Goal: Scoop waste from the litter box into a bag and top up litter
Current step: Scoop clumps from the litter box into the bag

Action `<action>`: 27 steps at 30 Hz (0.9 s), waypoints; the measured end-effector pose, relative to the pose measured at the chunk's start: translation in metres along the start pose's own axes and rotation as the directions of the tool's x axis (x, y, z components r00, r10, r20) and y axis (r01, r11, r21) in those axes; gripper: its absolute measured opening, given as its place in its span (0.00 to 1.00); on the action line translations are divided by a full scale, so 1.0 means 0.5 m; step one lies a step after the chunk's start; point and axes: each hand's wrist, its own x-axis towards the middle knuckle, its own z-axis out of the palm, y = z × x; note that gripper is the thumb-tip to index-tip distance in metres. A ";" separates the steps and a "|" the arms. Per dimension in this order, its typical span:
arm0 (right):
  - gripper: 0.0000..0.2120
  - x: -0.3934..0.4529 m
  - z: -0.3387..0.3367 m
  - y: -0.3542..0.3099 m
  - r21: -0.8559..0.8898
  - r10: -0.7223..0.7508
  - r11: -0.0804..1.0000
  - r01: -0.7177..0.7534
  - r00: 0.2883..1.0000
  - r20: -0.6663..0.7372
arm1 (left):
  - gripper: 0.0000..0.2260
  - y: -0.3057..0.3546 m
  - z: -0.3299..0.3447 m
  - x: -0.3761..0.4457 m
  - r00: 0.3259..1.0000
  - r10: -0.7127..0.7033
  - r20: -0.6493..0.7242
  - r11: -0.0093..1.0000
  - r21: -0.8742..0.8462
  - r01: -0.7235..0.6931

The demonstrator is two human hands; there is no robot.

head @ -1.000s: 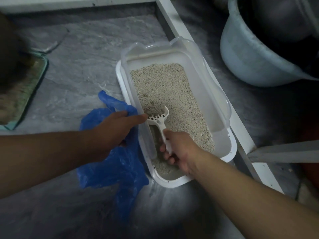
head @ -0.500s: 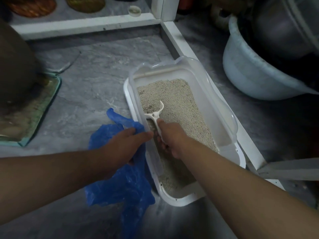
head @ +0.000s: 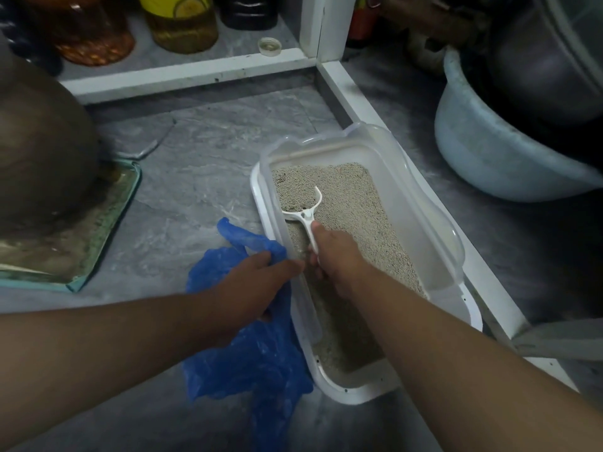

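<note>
Grey stone floor, dim corner, and the litter box (head: pixel 421 203) sits against a white frame. Right hand (head: pixel 339 256) grips the scoop (head: pixel 305 212), its head sunk in litter (head: pixel 355 220). Left hand (head: pixel 251 285) clutches the blue bag (head: pixel 254 360) just beside the box. Scooping looks barely underway; nothing visibly bagged, top-up to come.

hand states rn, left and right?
Left hand: grips the blue bag.
Right hand: grips the scoop handle, over the litter.
</note>
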 end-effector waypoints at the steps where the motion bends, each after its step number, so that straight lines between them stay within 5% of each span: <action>1: 0.25 -0.007 -0.005 0.000 -0.007 -0.022 1.000 0.022 1.000 -0.007 | 0.09 0.001 -0.001 0.000 1.000 -0.004 0.002 1.000 0.004 0.004; 11: 0.29 -0.147 -0.151 0.044 -0.079 -0.084 0.993 0.088 0.995 0.057 | 0.14 0.003 -0.004 0.001 1.000 -0.021 -0.013 0.999 0.049 0.021; 27: 0.22 -0.251 -0.199 0.122 0.164 0.030 0.986 -0.020 0.998 -0.059 | 0.13 0.006 -0.005 0.000 0.999 0.017 -0.038 0.992 0.129 -0.012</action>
